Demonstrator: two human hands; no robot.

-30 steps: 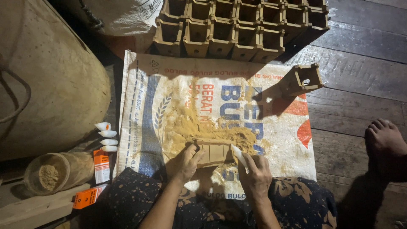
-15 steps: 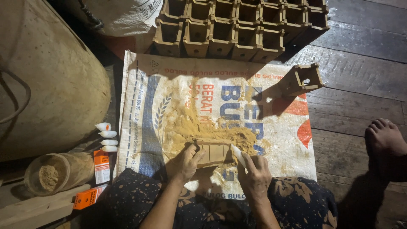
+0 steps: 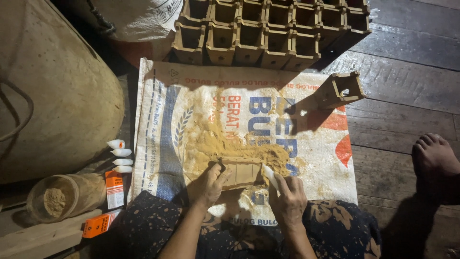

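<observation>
head view: orange cartons [image 3: 98,223] beside white printed sack [image 3: 163,144]

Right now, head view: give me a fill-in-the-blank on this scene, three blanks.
1. The left hand presses on a flat wooden ____ lying in the sawdust.
2. The right hand holds a small ____ tube.
3. The jar lies on its ____.
Missing: piece; white; side

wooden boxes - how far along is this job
Done: rows of finished wooden boxes stand stacked above the sack, with one more lying apart. In hand: the left hand steadies a flat panel in sawdust; the right hand holds a white tube to it. Left: this panel is still unassembled.
</observation>
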